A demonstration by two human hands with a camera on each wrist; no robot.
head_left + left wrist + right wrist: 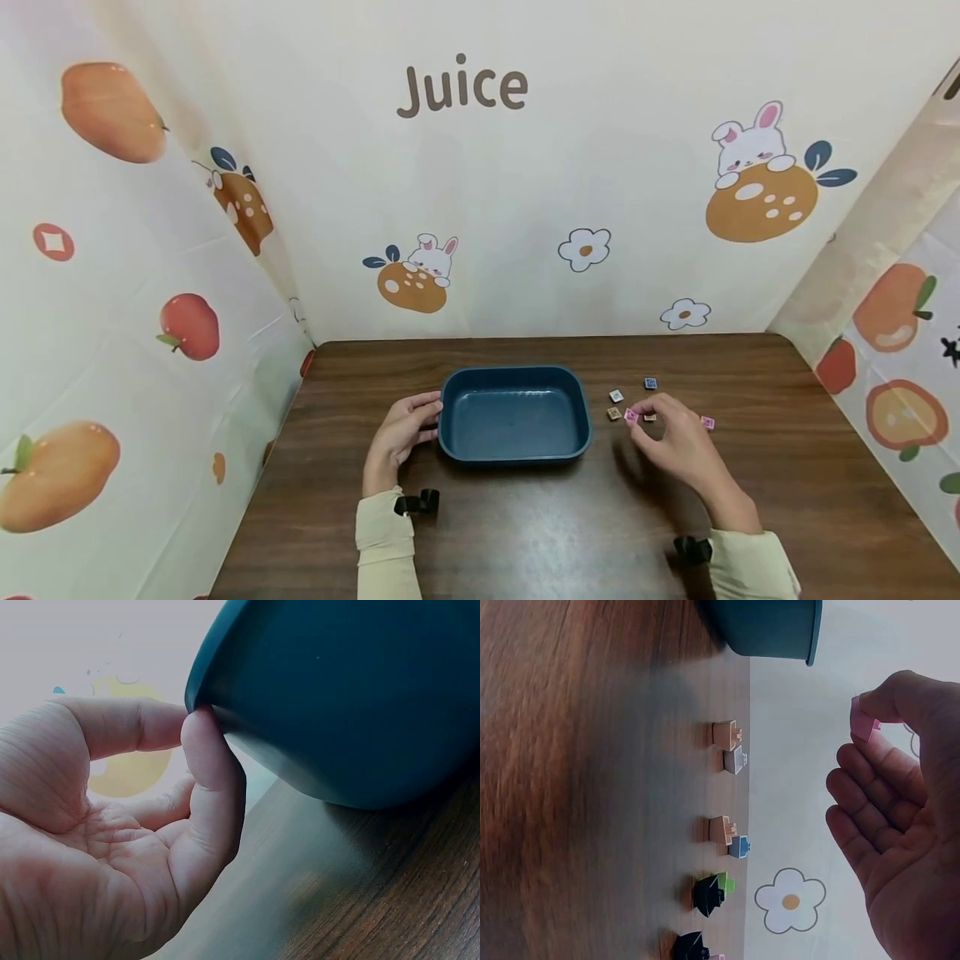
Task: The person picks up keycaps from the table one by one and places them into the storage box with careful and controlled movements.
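Observation:
My left hand [396,435] pinches the left rim of a dark teal plastic tub [512,459] between thumb and fingers. In the left wrist view the fingertips meet at the lip of the tub [337,697]. To the tub's right, my right hand [681,446] holds a small pink keycap [631,414] above the table, pinched by thumb and index finger. The right wrist view shows the other fingers loosely bent below that keycap [861,720]. On the table nearby lie a white keycap [616,396], a tan keycap [614,413] and a blue keycap [650,383].
Another pink keycap [707,422] lies right of my right hand. The hand partly covers a second tan keycap [650,418]. A black keycap [706,895] and a green keycap [726,882] show in the right wrist view. A printed cloth [637,167] stands behind the wooden table [525,533].

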